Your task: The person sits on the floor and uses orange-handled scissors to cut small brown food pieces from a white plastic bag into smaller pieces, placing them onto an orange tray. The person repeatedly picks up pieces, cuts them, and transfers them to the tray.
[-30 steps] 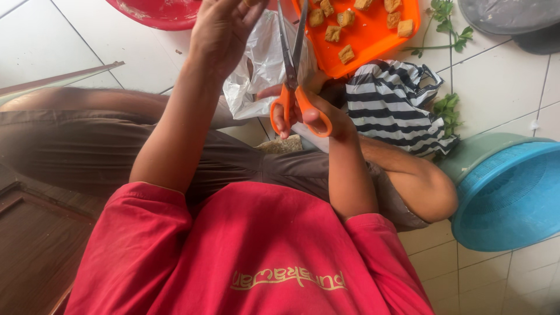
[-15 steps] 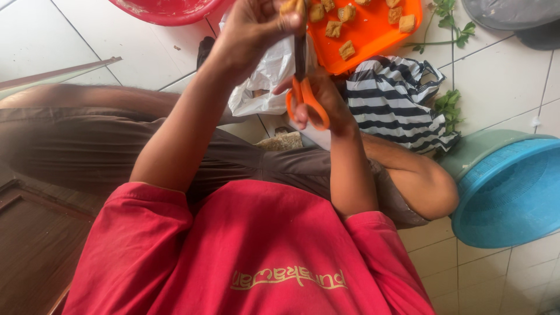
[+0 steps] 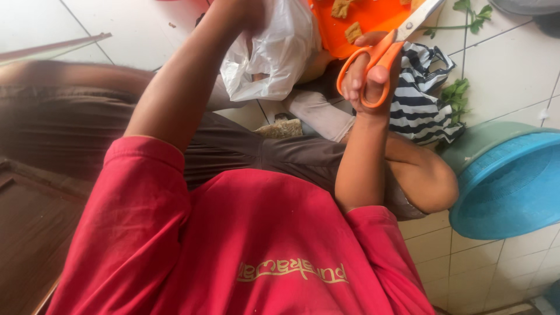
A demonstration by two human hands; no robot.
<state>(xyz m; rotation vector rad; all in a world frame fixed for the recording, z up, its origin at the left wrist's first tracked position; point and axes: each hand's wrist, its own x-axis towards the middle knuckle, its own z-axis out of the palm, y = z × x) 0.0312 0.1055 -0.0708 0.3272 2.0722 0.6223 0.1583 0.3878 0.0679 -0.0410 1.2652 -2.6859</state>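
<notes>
Our right hand (image 3: 367,81) held the orange-handled scissors (image 3: 388,49), fingers closed through the loops, blades pointing up over the orange tray (image 3: 373,17). Our left hand (image 3: 245,11), mostly out of view, gripped the white plastic bag (image 3: 274,52); how its fingers lay we could not tell. Two browned cut pieces (image 3: 352,32) lay in the tray, suggesting cutting partly done. The blue basin (image 3: 507,181) showed no contents.
</notes>
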